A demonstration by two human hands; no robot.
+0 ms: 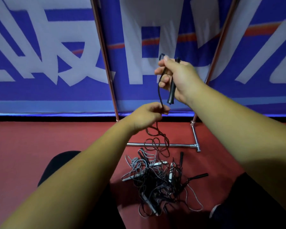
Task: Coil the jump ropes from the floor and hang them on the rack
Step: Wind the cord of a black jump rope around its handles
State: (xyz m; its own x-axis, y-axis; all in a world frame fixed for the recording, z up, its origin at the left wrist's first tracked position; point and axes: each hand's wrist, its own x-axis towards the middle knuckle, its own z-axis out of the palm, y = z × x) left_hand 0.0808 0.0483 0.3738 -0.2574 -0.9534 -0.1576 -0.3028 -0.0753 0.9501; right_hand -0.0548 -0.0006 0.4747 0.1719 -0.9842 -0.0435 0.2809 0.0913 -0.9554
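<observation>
My right hand (176, 76) is raised in front of the banner and grips the black handle (172, 90) of a jump rope, handle pointing down. Its black cord (159, 90) loops over the hand and drops to my left hand (149, 117), which pinches it lower down. From there the cord trails in loose loops to a tangled pile of black and grey jump ropes (157, 180) on the red floor between my knees. The rack (163, 145) stands behind the pile, its metal base bar on the floor and two slanted uprights rising on either side.
A blue and white banner (56, 55) covers the wall right behind the rack. Red floor (40, 138) stretches to the left. My dark-clothed knees (61, 162) flank the pile at the bottom left and bottom right.
</observation>
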